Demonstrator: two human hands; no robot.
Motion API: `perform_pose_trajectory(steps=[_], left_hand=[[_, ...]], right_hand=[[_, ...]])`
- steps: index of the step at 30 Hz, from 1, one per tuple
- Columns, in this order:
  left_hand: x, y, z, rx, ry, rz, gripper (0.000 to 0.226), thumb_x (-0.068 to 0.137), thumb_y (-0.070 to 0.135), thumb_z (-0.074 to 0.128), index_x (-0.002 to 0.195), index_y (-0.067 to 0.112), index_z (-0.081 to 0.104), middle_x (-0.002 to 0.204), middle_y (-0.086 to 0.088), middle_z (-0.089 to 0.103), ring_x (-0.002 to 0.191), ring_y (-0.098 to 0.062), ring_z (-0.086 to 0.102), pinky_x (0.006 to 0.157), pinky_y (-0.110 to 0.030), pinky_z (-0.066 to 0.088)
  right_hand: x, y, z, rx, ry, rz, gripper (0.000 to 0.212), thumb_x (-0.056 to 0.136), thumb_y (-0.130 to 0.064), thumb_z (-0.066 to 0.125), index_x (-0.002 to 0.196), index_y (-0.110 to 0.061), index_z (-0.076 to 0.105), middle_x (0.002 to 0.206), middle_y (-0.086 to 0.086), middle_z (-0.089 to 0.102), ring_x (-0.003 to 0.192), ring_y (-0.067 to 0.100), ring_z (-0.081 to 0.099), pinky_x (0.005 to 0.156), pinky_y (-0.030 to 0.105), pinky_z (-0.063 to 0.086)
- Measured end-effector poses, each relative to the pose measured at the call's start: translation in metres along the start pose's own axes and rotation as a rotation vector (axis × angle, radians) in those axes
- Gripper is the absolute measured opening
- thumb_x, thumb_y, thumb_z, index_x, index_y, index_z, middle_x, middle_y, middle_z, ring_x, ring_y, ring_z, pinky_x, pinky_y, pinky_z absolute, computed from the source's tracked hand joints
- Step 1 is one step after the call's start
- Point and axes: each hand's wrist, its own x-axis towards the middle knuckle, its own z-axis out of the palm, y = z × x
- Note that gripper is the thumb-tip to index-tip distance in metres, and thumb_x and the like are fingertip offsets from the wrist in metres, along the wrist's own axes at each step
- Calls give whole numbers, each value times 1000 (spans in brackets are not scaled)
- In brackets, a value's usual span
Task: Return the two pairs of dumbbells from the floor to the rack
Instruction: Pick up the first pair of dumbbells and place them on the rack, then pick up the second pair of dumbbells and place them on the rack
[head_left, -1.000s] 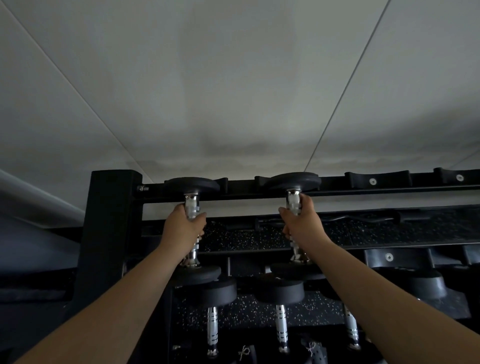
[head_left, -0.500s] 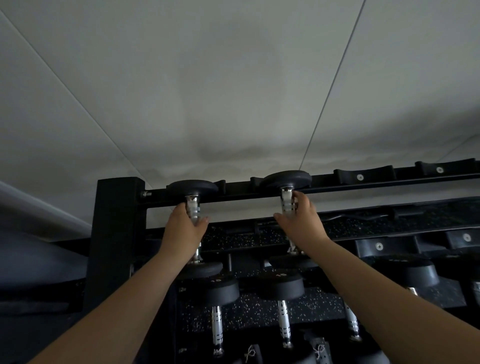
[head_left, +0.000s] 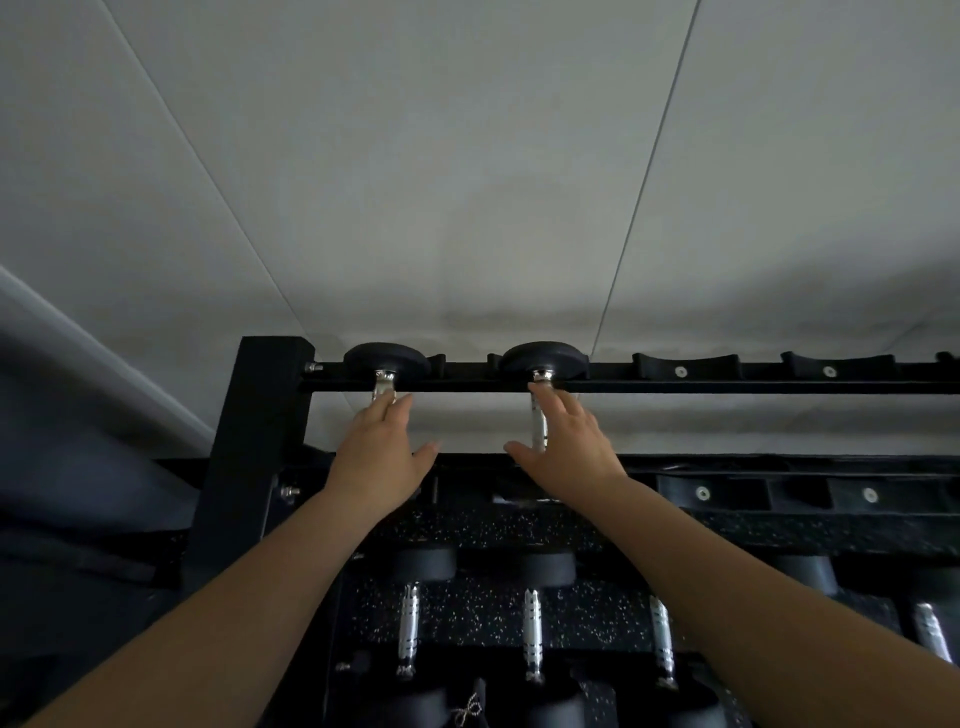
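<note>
Two black dumbbells with chrome handles lie across the top tier of the black rack (head_left: 727, 385). The left dumbbell (head_left: 387, 359) rests by the rack's corner post, the right dumbbell (head_left: 543, 358) one cradle further along. My left hand (head_left: 376, 457) hovers over the left handle with fingers spread and holds nothing. My right hand (head_left: 569, 449) is open over the right handle, fingers apart, its fingertips near the chrome. The near heads of both dumbbells are hidden behind my hands and wrists.
Empty saddles (head_left: 685, 366) continue along the top rail to the right. The lower tier holds several dumbbells (head_left: 532, 618) with chrome handles. The black corner post (head_left: 249, 467) stands at left. A pale wall rises behind the rack.
Both hands have let go of the dumbbell handles and opened. The dumbbells now rest in the top cradles. The camera has come closer to the rack.
</note>
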Motion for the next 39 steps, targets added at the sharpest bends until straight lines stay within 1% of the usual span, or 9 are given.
perform_pose_trajectory(steps=[8,13,16,18,20,22,26,31,39], left_hand=[[-61,26,-18,97,83,6,72,87,45,57,145,12,31,150,-10,38,134,-27,37,106,-42,37],[-101,23,-29,117,148,47,58,85,41,59,133,11,45,126,-6,55,115,-26,52,91,-40,47],[-123,18,-32,114,156,37,52,84,40,59,128,14,48,120,-5,58,109,-24,53,89,-41,48],[-138,12,-30,128,141,10,56,85,42,58,132,12,46,129,-9,56,117,-26,50,97,-42,45],[-156,6,-27,147,108,-24,67,87,45,56,140,8,39,145,-13,44,132,-28,40,108,-43,36],[-175,0,-25,150,91,-36,71,87,46,55,143,7,34,151,-13,36,138,-28,33,112,-43,30],[-214,-12,-23,143,84,-44,72,87,48,54,144,8,33,152,-13,35,139,-27,31,113,-41,28],[-261,-22,-26,134,96,-93,73,88,48,53,145,9,30,153,-12,32,140,-26,29,114,-41,27],[-342,-41,-31,132,107,-294,74,89,50,49,149,13,22,156,-10,26,142,-27,24,117,-41,23]], right_hand=[[-45,-8,-17,-18,-64,-112,77,83,-49,60,147,-26,25,153,3,31,137,27,34,109,47,35],[-74,-24,-15,-40,-108,-172,74,86,-48,58,148,-26,25,154,2,31,139,26,31,110,48,34],[-93,-30,-10,-59,-112,-179,73,86,-48,57,148,-25,25,155,1,29,139,27,31,109,50,35],[-106,-34,-6,-65,-108,-169,73,86,-48,57,147,-23,26,154,2,31,137,27,33,109,50,36],[-122,-37,-1,-70,-109,-163,73,86,-47,58,147,-19,28,153,3,33,137,27,34,109,49,35],[-140,-42,6,-80,-116,-158,74,87,-47,58,147,-16,28,153,5,33,139,25,31,111,47,33],[-176,-52,19,-84,-134,-161,75,87,-46,58,148,-17,25,155,5,27,142,25,25,114,45,29],[-214,-69,33,-92,-151,-206,74,87,-45,58,148,-19,26,155,5,28,140,27,28,113,45,30],[-254,-91,51,-98,-241,-354,73,86,-46,58,146,-20,27,152,3,32,137,26,33,110,48,34]])
